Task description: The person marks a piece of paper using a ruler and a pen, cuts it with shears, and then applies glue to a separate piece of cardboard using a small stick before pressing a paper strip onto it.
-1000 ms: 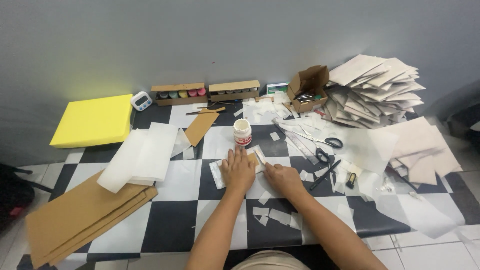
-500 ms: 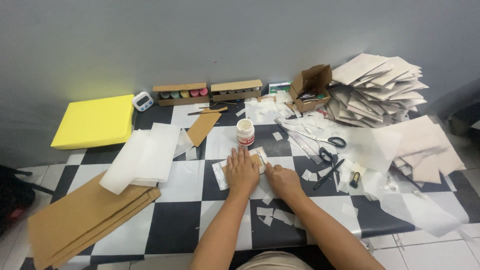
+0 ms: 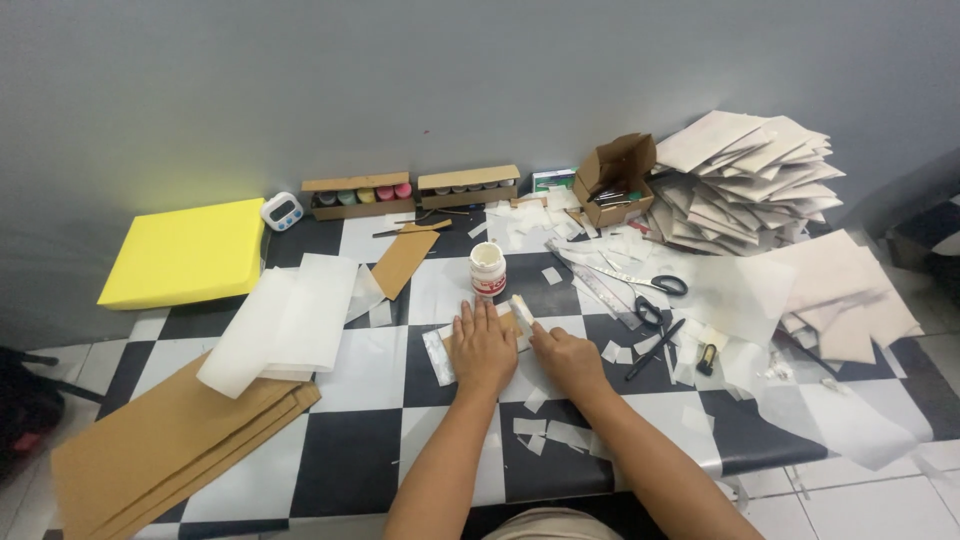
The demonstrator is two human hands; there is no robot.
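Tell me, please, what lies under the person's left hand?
The left hand lies flat on a small brown card piece resting on a clear plastic sleeve on the checkered floor. The palm covers most of the card.

A single head-worn camera is looking steeply down and forward from above the person's lap, facing the grey wall (image 3: 480, 70). It is sitting close, taking in the checkered floor (image 3: 350, 460) from near edge to wall.

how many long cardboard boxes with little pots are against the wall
2. One long cardboard box with coloured pots stands right of the white timer; the second box sits just right of it. Others may be hidden behind the paper pile.
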